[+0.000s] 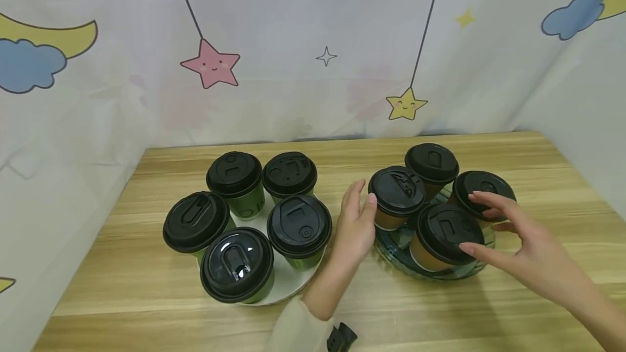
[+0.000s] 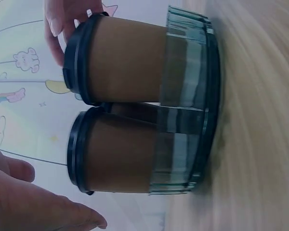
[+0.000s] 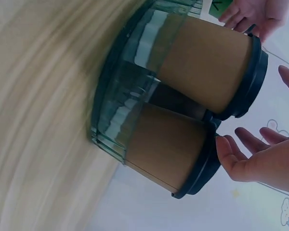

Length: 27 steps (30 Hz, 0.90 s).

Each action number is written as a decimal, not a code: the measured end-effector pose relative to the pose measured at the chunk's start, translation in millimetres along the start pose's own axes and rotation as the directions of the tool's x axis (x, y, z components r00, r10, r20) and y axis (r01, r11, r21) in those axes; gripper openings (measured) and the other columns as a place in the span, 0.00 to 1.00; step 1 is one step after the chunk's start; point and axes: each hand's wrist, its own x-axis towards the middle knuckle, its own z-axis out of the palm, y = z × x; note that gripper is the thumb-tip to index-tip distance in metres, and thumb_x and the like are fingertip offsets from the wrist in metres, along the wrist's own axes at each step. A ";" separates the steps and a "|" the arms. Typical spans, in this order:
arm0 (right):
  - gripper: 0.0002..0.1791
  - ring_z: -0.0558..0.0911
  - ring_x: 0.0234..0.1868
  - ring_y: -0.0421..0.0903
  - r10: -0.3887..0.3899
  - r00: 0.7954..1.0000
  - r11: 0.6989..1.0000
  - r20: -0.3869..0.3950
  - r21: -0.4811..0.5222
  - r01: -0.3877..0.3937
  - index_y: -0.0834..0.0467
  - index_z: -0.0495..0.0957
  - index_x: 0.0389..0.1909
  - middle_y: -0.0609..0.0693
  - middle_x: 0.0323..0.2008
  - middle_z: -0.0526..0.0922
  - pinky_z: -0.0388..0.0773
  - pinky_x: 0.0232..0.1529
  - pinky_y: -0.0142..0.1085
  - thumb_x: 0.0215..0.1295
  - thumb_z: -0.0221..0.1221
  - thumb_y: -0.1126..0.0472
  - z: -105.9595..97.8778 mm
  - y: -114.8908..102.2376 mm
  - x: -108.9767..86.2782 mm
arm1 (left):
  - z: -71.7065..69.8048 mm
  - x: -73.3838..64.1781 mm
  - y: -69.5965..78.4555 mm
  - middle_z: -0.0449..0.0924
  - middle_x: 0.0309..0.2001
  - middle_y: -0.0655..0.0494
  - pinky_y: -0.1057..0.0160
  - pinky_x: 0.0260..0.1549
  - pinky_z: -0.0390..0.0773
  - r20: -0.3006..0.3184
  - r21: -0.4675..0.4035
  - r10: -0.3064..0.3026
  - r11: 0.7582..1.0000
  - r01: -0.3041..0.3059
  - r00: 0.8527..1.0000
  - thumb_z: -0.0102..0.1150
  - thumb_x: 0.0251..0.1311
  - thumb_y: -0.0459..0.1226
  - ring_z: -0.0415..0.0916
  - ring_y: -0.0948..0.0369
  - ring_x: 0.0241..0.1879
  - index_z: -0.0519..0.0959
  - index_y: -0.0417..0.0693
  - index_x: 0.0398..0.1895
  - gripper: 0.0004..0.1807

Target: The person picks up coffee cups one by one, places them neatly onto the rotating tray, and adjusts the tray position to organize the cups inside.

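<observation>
Several brown paper cups with black lids stand upright in a clear, ribbed dish [image 1: 391, 249] on the right side. My left hand [image 1: 354, 227] is beside the left brown cup [image 1: 388, 220], thumb and fingertips near its black lid [image 1: 397, 189]. Over the right part of the group reaches my right hand [image 1: 533, 251]. Its thumb overlaps the lid of the front cup [image 1: 423, 254], while its fingers are at the lid of the right cup [image 1: 489, 183]. In the right wrist view, bent fingers [image 3: 231, 156] come right up to a lid's edge. Neither hand grips a cup.
To the left, several green cups [image 1: 251, 205] with black lids stand on a round white plate [image 1: 288, 281]. My left forearm passes close by this plate. A printed cloth [image 1: 293, 102] hangs behind the wooden table [image 1: 122, 281]. A small black object [image 1: 341, 337] shows at the left sleeve.
</observation>
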 end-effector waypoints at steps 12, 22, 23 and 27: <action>0.40 0.65 0.48 0.30 0.029 0.999 1.000 0.033 0.008 -0.029 0.54 0.61 0.63 0.31 0.54 0.66 0.61 0.42 0.16 0.48 0.68 0.67 -9.9 2.9 12.6 | -12.5 -14.3 40.6 0.51 0.69 0.57 0.49 0.63 0.51 0.069 0.009 0.018 1.000 -0.018 0.997 0.41 0.69 0.42 0.47 0.55 0.67 0.56 0.52 0.69 0.25; 0.39 0.65 0.46 0.30 0.096 0.994 0.995 0.046 0.012 -0.097 0.55 0.59 0.65 0.37 0.54 0.65 0.61 0.41 0.15 0.53 0.65 0.65 -17.4 12.2 20.5 | -52.9 -33.1 89.1 0.55 0.66 0.65 0.62 0.62 0.53 0.087 -0.052 0.082 0.996 -0.078 0.993 0.44 0.67 0.46 0.51 0.65 0.65 0.57 0.60 0.68 0.26; 0.39 0.64 0.46 0.30 0.102 0.994 0.995 0.047 0.011 -0.103 0.56 0.58 0.65 0.37 0.54 0.65 0.61 0.40 0.15 0.53 0.65 0.65 -18.5 13.3 21.0 | -59.1 -31.8 88.5 0.57 0.65 0.65 0.62 0.62 0.55 0.078 -0.043 0.123 0.992 -0.120 0.989 0.44 0.67 0.48 0.52 0.66 0.65 0.57 0.61 0.67 0.26; 0.38 0.65 0.44 0.31 0.111 0.994 0.994 0.024 0.008 -0.111 0.58 0.59 0.65 0.36 0.52 0.66 0.62 0.39 0.15 0.53 0.65 0.66 -23.9 17.9 20.5 | -87.1 -27.4 88.4 0.60 0.63 0.68 0.60 0.61 0.59 0.062 0.028 0.306 0.951 -0.308 0.950 0.43 0.65 0.53 0.55 0.69 0.63 0.59 0.66 0.65 0.25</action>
